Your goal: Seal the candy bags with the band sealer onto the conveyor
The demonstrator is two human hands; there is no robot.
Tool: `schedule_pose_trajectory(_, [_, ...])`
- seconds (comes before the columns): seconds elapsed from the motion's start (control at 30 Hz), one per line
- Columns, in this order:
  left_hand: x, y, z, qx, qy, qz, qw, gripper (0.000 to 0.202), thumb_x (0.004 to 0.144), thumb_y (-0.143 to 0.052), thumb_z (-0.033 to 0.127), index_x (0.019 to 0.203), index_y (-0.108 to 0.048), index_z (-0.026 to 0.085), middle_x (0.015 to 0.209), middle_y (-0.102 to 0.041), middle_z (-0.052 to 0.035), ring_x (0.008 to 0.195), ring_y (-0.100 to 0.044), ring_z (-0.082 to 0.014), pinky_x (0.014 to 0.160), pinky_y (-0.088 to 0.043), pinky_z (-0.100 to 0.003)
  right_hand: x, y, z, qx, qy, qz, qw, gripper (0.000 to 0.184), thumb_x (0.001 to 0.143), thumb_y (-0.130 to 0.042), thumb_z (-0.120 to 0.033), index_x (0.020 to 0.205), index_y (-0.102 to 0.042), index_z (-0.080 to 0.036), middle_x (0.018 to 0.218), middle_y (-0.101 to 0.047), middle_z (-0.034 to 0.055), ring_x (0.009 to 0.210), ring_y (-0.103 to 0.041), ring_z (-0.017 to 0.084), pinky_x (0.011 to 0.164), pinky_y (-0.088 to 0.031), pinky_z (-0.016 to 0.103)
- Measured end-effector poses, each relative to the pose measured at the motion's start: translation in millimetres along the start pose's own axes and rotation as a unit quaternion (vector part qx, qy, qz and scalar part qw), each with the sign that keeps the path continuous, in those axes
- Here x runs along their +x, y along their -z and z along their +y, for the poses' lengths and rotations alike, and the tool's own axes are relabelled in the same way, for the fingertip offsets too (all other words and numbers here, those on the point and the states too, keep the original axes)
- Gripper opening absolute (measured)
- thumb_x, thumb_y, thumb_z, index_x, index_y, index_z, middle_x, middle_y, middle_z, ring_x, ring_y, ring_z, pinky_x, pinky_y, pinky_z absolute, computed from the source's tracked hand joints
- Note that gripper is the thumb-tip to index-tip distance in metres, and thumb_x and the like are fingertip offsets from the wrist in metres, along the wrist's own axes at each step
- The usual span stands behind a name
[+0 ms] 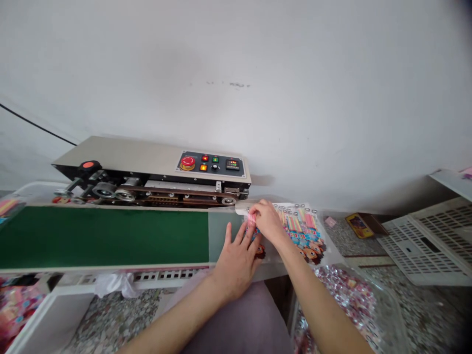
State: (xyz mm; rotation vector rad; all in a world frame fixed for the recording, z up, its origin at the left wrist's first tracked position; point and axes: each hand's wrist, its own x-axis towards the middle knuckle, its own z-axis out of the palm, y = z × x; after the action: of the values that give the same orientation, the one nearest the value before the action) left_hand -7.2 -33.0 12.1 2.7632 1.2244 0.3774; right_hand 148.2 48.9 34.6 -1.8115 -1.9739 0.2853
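My left hand (239,260) lies flat on a clear printed plastic bag (261,251) at the right end of the green conveyor belt (110,236), fingers spread and pointing away from me. Pinched shut, my right hand (266,221) grips the upper part of that bag, where something pink shows by the fingertips. The band sealing machine (158,162) runs along the far side of the belt, its intake end just left of my right hand. Right of my hands lie several overlapping printed bags (306,233) with striped coloured sticks. My fingers and forearm cover much of the held bag.
Below right, a clear-lined bin (346,295) holds many shiny small packets. White slatted crates (424,241) and a small yellow box (358,226) stand farther right. Colourful packets (18,305) fill the lower left corner. A white wall (236,98) rises behind the machine.
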Motion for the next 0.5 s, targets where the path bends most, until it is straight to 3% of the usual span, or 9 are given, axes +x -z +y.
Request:
schedule_pose_trajectory(0.17, [14, 11.8, 10, -0.025, 0.027, -0.005, 0.999, 0.059, 0.106, -0.02, 0.05, 0.146, -0.049, 0.017, 0.16, -0.036, -0.0159, 0.15, -0.028, -0.034, 0.116, -0.02, -0.07, -17, 24, 10, -0.028, 0.002, 0.069, 0.997, 0.049, 0.083, -0.037, -0.003, 0.116, -0.069, -0.018, 0.111, -0.064, 0.0099, 0.109, -0.054, 0.024, 0.096, -0.042, 0.037])
schedule_pose_trajectory(0.3, [24, 1.5, 12, -0.013, 0.03, 0.013, 0.999, 0.057, 0.105, -0.026, 0.05, 0.149, -0.045, 0.02, 0.164, -0.027, -0.0144, 0.153, -0.02, -0.0328, 0.117, -0.02, -0.07, -56, 38, 35, -0.146, 0.014, 0.117, 0.982, 0.04, 0.095, -0.038, -0.018, 0.121, -0.068, -0.019, 0.119, -0.067, 0.0109, 0.115, -0.054, 0.028, 0.103, -0.039, 0.044])
schedule_pose_trajectory(0.4, [20, -7.9, -1, 0.002, 0.02, 0.024, 1.0, 0.055, 0.104, -0.033, 0.05, 0.151, -0.043, 0.023, 0.166, -0.023, -0.0122, 0.154, -0.016, -0.0319, 0.117, -0.019, -0.07, -83, 33, 48, -0.24, 0.002, 0.099, 0.966, 0.043, 0.101, -0.039, -0.033, 0.135, -0.06, -0.019, 0.141, -0.059, 0.0123, 0.133, -0.046, 0.031, 0.111, -0.034, 0.049])
schedule_pose_trajectory(0.5, [9, -7.5, -23, 0.006, 0.007, 0.027, 1.0, 0.054, 0.104, -0.035, 0.049, 0.15, -0.044, 0.023, 0.165, -0.025, -0.0117, 0.153, -0.018, -0.031, 0.118, -0.015, -0.07, -95, 23, 44, -0.284, 0.01, 0.064, 0.957, 0.048, 0.102, -0.038, -0.037, 0.147, -0.049, -0.021, 0.154, -0.047, 0.0094, 0.143, -0.037, 0.032, 0.115, -0.027, 0.054])
